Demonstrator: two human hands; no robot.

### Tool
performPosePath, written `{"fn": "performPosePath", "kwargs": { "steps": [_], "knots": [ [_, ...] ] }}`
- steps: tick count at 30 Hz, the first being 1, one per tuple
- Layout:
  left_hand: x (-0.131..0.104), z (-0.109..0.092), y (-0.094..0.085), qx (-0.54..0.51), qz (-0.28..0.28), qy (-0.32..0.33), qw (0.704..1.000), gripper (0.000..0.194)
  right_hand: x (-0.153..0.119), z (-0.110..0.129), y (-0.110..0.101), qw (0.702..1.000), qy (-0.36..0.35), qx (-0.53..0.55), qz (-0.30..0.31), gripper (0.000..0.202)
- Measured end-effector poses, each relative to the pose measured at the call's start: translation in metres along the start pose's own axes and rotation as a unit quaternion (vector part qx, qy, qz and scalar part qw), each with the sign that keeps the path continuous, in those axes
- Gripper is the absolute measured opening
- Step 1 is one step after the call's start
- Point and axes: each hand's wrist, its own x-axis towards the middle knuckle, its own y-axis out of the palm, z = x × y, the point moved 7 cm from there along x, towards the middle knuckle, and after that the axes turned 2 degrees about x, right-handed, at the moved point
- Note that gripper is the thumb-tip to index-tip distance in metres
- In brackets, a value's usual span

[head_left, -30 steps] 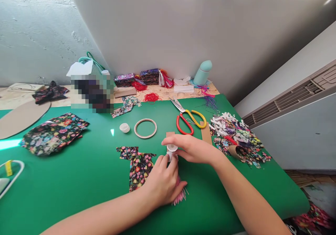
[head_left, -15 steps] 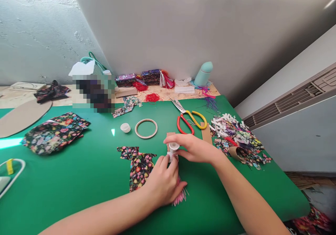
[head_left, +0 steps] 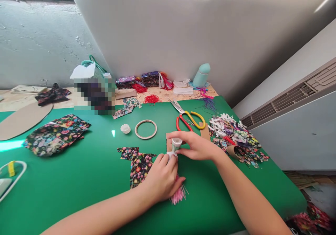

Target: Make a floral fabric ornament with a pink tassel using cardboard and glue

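My right hand (head_left: 196,147) holds a small white tube (head_left: 176,143) between thumb and fingers, its round end facing up. The tube's lower end is at a small white paper piece (head_left: 172,154) on a strip of brown cardboard (head_left: 168,144). My left hand (head_left: 164,179) presses its curled fingertips on that paper, thumb held apart. A bundle of pink tassel threads (head_left: 179,195) sticks out from beneath this hand; where it begins is hidden. Left of my hands lies a cut piece of black floral fabric (head_left: 140,166), partly covered by my left hand.
Scissors (head_left: 185,116) with red and yellow handles lie beyond my hands, near a tape roll (head_left: 135,130) and a small white cup (head_left: 125,129). Fabric scraps (head_left: 236,137) are heaped at right. A turquoise bottle (head_left: 201,75) stands at the back. Floral fabric (head_left: 57,135) lies left.
The tube in my right hand has shifted slightly and shows more of its side. My left hand stays almost in place. The view has tilted a little.
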Motion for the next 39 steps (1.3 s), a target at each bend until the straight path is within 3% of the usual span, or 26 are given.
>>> {"fn": "performPosePath", "kwargs": {
  "steps": [3, 8, 11, 14, 17, 19, 22, 24, 29, 35, 39],
  "knots": [
    [0.002, 0.003, 0.0, -0.021, 0.014, -0.011, 1.0, 0.035, 0.001, -0.009, -0.011, 0.99, 0.032, 0.105, -0.094, 0.052],
    [0.004, 0.011, -0.012, -0.058, -0.008, -0.032, 0.998, 0.03, -0.001, -0.027, -0.022, 0.913, 0.089, 0.345, -0.199, 0.032],
    [0.004, 0.017, -0.031, -0.111, -0.068, -0.016, 0.991, 0.029, -0.003, -0.037, -0.029, 0.888, 0.102, 0.383, -0.233, 0.031],
    [0.006, 0.033, -0.05, -0.202, -0.113, -0.058, 0.971, 0.025, -0.004, -0.038, -0.033, 0.892, 0.109, 0.371, -0.234, 0.033],
    [0.009, 0.061, -0.056, -0.336, -0.135, -0.186, 0.913, 0.014, -0.003, -0.026, -0.032, 0.913, 0.1, 0.33, -0.217, 0.033],
    [0.01, 0.076, -0.047, -0.451, -0.109, -0.276, 0.842, 0.024, 0.0, -0.013, -0.027, 0.93, 0.075, 0.3, -0.198, 0.03],
    [0.014, 0.075, -0.024, -0.612, -0.009, -0.322, 0.722, 0.036, 0.004, 0.001, -0.017, 0.935, 0.058, 0.296, -0.186, 0.031],
    [0.015, 0.071, -0.017, -0.661, 0.022, -0.327, 0.675, 0.034, 0.005, 0.002, -0.013, 0.932, 0.065, 0.301, -0.193, 0.033],
    [0.014, 0.07, -0.016, -0.684, 0.02, -0.334, 0.649, 0.03, 0.005, -0.001, -0.018, 0.93, 0.056, 0.26, -0.252, 0.029],
    [0.014, 0.072, -0.021, -0.686, 0.025, -0.342, 0.642, 0.03, 0.004, -0.01, -0.016, 0.883, 0.084, 0.36, -0.289, 0.029],
    [0.014, 0.071, -0.017, -0.696, 0.035, -0.337, 0.632, 0.033, 0.003, -0.014, -0.014, 0.867, 0.095, 0.389, -0.298, 0.03]
  ]
}}
